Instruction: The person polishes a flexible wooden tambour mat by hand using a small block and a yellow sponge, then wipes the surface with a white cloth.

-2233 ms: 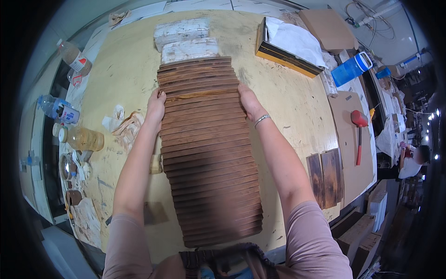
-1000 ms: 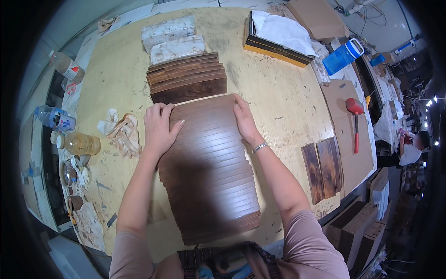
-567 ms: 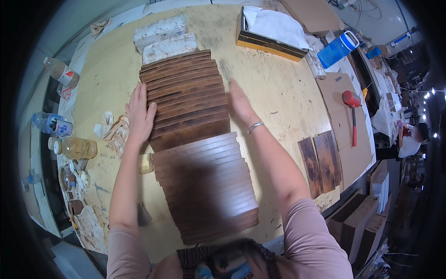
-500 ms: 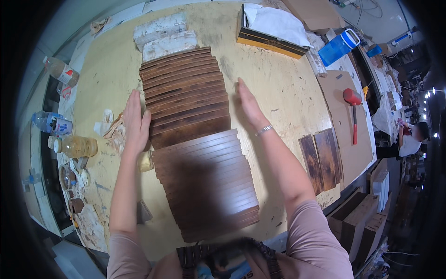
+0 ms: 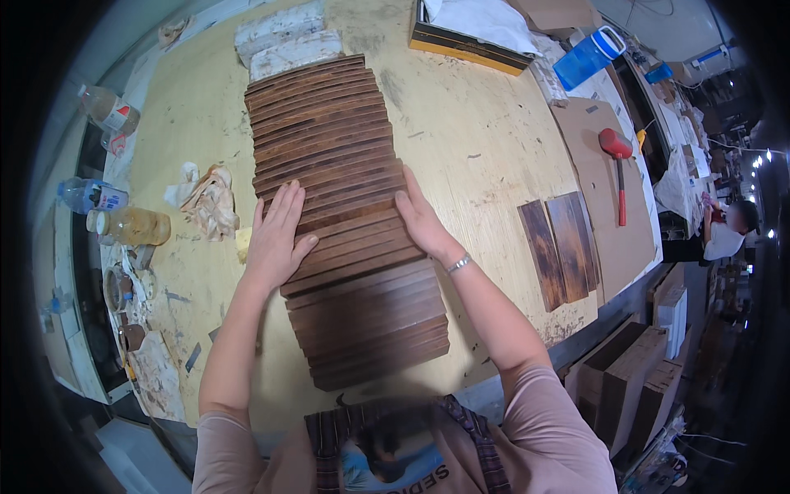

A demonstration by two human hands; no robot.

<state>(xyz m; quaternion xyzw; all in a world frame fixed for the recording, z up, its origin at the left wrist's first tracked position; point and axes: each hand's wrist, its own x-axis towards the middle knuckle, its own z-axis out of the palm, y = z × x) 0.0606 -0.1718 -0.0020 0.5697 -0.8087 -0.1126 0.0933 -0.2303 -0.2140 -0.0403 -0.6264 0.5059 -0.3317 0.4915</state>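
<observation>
A long row of overlapping dark-brown wooden slats (image 5: 325,136) runs up the middle of the table. My left hand (image 5: 276,235) lies on the row's left side, its fingers stretched over the slats and the thumb apart. Against the right edge rests my right hand (image 5: 424,218), fingers extended, with the thumb on the slats. The near end of the row (image 5: 374,317) fans out towards me, partly in shadow. Two whitish wrapped blocks (image 5: 292,51) sit at its far end.
On the right are loose dark boards (image 5: 568,247), a red mallet (image 5: 615,144) on cardboard, a blue bottle (image 5: 584,62) and an open box (image 5: 469,48) with white cloth. A stained rag (image 5: 210,202) and several bottles, including a yellowish one (image 5: 136,225), stand left.
Both hands have come inward onto the row from beside it. The slats in the middle and near part have shifted and stand closer together, and the smooth near section looks shorter.
</observation>
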